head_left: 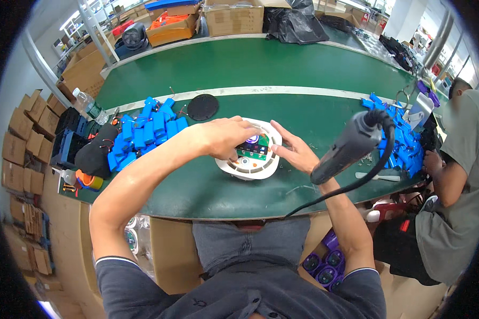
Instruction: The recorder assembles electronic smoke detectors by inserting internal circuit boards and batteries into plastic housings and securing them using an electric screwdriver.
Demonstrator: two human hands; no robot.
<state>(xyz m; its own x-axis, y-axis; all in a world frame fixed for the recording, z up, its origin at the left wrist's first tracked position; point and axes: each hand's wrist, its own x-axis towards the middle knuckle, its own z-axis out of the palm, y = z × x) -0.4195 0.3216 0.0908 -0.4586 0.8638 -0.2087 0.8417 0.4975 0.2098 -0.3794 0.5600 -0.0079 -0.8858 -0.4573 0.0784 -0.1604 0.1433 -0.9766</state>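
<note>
Here, head view: left hand (226, 137) lies palm-down, fingers loosely spread, on a round white ribbed plastic housing (248, 166) with a green circuit board (252, 153) on the green mat (223, 186), right hand (298, 153) open against its rim, a dark power screwdriver (348, 147) hanging beside.
</note>
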